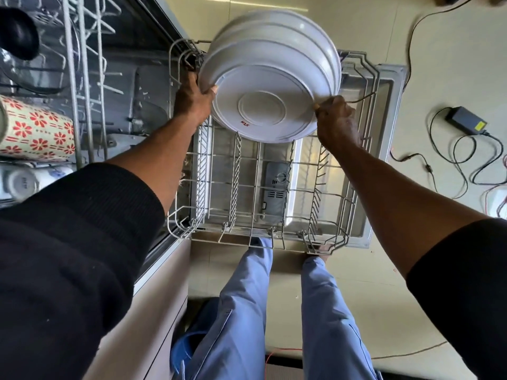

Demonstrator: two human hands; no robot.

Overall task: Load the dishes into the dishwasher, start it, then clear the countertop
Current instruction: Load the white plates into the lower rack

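Several white plates (270, 78) stand on edge, leaning together, at the far end of the pulled-out lower wire rack (255, 204) of the open dishwasher. The nearest plate shows its underside with a small red mark. My left hand (193, 98) grips the left rim of that plate, thumb on its face. My right hand (336, 119) pinches its right rim. The near part of the rack holds nothing; the detergent compartment (277, 187) on the open door shows through the wires.
The upper rack (82, 78) at left holds a red-flowered mug (35, 130), a white cup (24, 182) and a dark vessel (17, 34). A power adapter (467, 122) with cables lies on the floor at right. My legs stand just before the rack.
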